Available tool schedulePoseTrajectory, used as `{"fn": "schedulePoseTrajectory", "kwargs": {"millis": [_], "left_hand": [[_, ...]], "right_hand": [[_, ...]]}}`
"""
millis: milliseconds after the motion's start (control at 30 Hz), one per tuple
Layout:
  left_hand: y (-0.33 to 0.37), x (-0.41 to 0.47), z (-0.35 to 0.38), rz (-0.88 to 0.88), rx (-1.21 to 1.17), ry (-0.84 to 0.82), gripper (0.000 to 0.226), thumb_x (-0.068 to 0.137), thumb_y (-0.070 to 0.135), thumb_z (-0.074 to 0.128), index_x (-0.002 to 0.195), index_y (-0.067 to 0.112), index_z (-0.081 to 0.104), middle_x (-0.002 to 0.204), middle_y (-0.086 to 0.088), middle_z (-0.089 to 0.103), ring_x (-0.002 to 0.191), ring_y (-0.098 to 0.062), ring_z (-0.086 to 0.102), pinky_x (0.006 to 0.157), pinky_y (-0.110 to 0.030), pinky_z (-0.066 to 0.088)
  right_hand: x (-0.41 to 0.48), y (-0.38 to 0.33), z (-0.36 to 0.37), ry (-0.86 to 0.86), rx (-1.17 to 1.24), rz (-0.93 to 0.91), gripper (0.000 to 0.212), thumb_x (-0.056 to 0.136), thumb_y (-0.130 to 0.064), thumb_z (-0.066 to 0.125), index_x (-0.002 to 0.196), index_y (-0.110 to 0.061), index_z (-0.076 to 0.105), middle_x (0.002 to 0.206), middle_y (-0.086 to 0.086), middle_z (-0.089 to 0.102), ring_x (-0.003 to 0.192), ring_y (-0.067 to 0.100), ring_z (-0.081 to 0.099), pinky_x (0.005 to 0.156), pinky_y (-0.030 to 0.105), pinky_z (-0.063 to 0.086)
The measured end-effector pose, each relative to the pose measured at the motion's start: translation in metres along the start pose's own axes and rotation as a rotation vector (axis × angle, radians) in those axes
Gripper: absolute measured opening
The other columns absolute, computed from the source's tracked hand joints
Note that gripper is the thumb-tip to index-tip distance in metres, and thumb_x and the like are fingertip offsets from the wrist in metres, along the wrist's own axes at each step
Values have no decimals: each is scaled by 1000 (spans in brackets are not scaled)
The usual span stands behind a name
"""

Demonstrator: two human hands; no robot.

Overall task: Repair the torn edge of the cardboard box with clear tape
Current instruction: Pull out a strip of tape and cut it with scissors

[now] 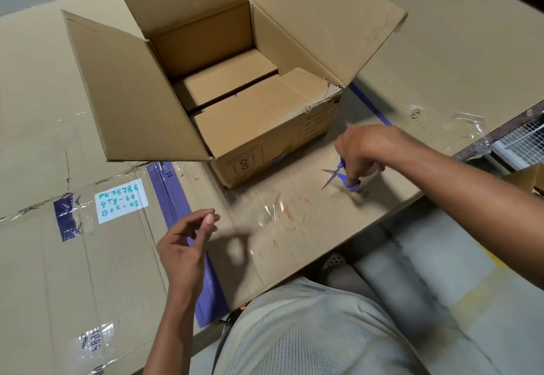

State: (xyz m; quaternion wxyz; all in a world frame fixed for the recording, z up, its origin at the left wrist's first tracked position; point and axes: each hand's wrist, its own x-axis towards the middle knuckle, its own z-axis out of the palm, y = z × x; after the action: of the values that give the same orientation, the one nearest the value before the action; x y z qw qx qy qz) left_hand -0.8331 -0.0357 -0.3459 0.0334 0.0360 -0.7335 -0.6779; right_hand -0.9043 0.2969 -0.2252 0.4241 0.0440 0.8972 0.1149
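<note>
The open cardboard box (265, 127) stands on the cardboard-covered table with its flaps spread. Its torn edge (326, 96) is at the near right corner, ragged and crumpled. My right hand (365, 151) is just right of the box's front face and grips blue-handled scissors (343, 176), blades open and pointing down-left. My left hand (188, 239) hovers nearer me, thumb and forefinger pinched on a faint strip of clear tape (270, 212) that glints between the two hands. A pale object under my right hand is too hidden to identify.
Flattened cardboard sheets (88, 257) cover the table, with purple tape lines (170, 198) and a white handwritten label (121, 200). Old tape scraps (468, 121) are stuck near the right table edge. My torso and legs are at the near edge.
</note>
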Motion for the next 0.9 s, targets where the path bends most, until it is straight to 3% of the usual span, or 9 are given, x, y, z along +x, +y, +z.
{"fn": "schedulePoseTrajectory", "kwargs": {"millis": [67, 133, 200, 267, 400, 500, 600, 767, 900], "left_hand": [[15, -1, -8, 103, 95, -4, 4, 90, 23, 78, 95, 24, 77, 88, 4, 79, 78, -29, 68, 73, -46, 46], [34, -3, -12, 189, 197, -27, 5, 90, 31, 73, 94, 29, 75, 89, 10, 77, 78, -21, 67, 70, -42, 44], [53, -6, -12, 246, 297, -59, 5, 90, 31, 71, 93, 30, 74, 89, 13, 76, 80, -13, 66, 70, -38, 43], [71, -9, -11, 309, 383, -86, 7, 90, 32, 69, 92, 27, 74, 89, 12, 75, 79, -10, 65, 71, -34, 41], [106, -14, -7, 593, 634, -144, 5, 88, 19, 72, 86, 16, 75, 78, 7, 69, 68, -14, 61, 69, -42, 41], [126, -16, -5, 775, 845, -149, 16, 88, 28, 74, 81, 14, 74, 73, 5, 66, 63, -21, 57, 65, -43, 38], [136, -20, -1, 860, 890, -178, 21, 91, 32, 73, 81, 13, 75, 74, 3, 67, 62, -24, 57, 65, -42, 37], [138, -22, 7, 864, 838, -236, 21, 92, 32, 73, 81, 14, 75, 74, 4, 65, 61, -24, 55, 64, -39, 35], [140, -22, 12, 830, 793, -256, 22, 92, 30, 74, 78, 13, 73, 72, 4, 63, 61, -22, 53, 61, -41, 37]], "right_hand": [[1, 12, -1, 2, 112, -30, 64, 72, -45, 85, 116, -1, 71, 115, 15, 71, 53, 21, 71, 44, 23, 53], [3, 23, 0, 120, 244, -69, 72, 66, -53, 89, 115, -6, 66, 114, 11, 64, 78, 27, 74, 52, 32, 59], [4, 33, 1, 252, 357, -75, 64, 67, -54, 88, 107, -13, 61, 107, 5, 54, 88, 27, 68, 62, 37, 58], [8, 48, 6, 374, 490, -1, 43, 73, -42, 89, 96, -16, 64, 97, 2, 51, 82, 23, 66, 58, 31, 53], [36, 88, 33, 563, 746, 358, 31, 64, -26, 96, 74, -8, 73, 62, 9, 72, 60, 19, 71, 56, 24, 44], [62, 105, 51, 733, 767, 495, 23, 68, -11, 90, 78, 0, 73, 73, 23, 71, 77, 31, 71, 62, 28, 47], [83, 107, 63, 730, 739, 505, 18, 79, -4, 81, 94, 4, 74, 98, 32, 68, 96, 45, 65, 78, 37, 51], [103, 109, 71, 535, 616, 394, 19, 83, -5, 74, 102, -2, 77, 106, 26, 69, 96, 41, 65, 76, 35, 49], [65, 98, 51, 701, 739, 281, 22, 89, -12, 70, 109, -16, 80, 111, 16, 75, 104, 36, 68, 91, 35, 52]]}}
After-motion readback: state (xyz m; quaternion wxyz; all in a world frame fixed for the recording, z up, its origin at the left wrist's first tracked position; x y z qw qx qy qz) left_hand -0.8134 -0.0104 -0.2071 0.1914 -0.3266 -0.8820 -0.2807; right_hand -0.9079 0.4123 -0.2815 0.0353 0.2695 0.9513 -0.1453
